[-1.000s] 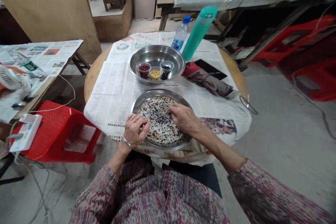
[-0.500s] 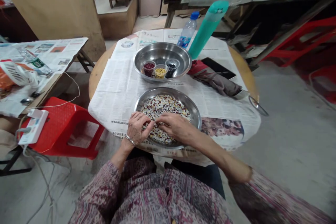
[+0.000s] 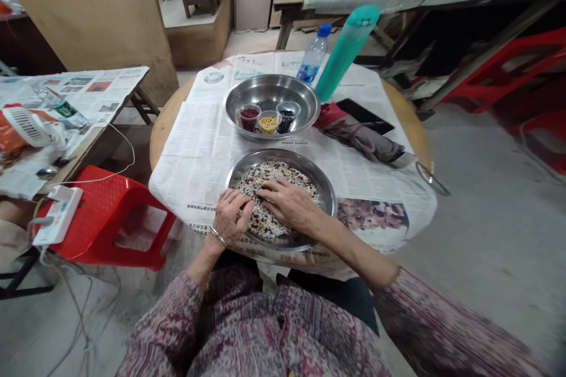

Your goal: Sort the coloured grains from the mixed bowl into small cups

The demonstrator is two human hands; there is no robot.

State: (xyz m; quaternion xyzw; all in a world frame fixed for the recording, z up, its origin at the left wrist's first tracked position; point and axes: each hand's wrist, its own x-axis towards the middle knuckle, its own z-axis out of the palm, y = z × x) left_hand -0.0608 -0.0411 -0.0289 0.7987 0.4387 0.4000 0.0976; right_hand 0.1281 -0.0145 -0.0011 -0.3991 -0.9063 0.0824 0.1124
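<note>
A shallow steel basin (image 3: 328,184) in front of me holds a mix of white, dark red, black and yellow beans and grains (image 3: 283,172). Over the basin's left rim rests my left hand (image 3: 230,212), its fingers curled in and the thumb close to them; whatever lies inside is hidden. My right hand (image 3: 292,205) reaches over the mix from the right, fingers stretched and thumb apart, tips at the grains. Behind stands a deeper steel basin (image 3: 272,87) with three clear cups: dark red beans (image 3: 249,118), yellow ones (image 3: 268,123) and black ones (image 3: 287,118).
Newspaper (image 3: 186,141) covers the round table. At its back stand a water bottle (image 3: 313,56) and a teal bottle (image 3: 347,53). A folded umbrella (image 3: 362,140) and a dark phone or tablet (image 3: 365,116) lie right. A red stool (image 3: 110,212) carries a power strip (image 3: 58,215).
My right hand has moved away from the left hand, forward over the mix, and its fingers have spread. The left hand stays about where it was.
</note>
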